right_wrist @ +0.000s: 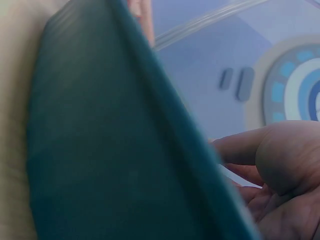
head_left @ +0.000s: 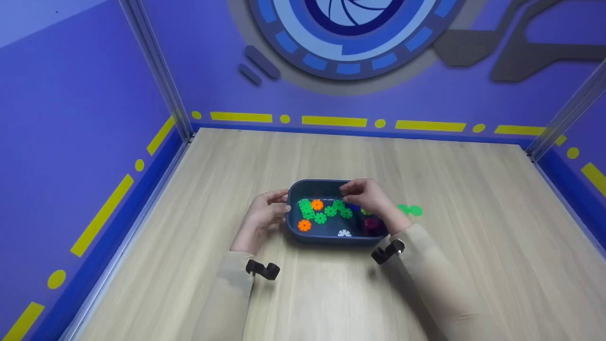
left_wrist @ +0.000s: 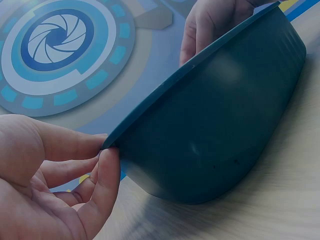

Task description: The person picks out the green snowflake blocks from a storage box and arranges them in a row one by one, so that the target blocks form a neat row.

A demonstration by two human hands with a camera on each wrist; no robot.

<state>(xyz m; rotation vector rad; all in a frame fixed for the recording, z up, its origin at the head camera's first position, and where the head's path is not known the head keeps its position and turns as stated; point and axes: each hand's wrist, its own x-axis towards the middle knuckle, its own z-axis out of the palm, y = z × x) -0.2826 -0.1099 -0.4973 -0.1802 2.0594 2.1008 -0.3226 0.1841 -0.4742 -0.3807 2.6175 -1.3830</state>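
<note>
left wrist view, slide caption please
Left hand pinches the rim of a dark teal rectangular plastic tray on a pale wooden tabletop.

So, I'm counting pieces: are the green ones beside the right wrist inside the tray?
Out: those green pieces lie on the table, right of the tray.

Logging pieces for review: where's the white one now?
In the head view, the white piece lies inside the dark tray, close to its near rim, left of the magenta piece.
</note>
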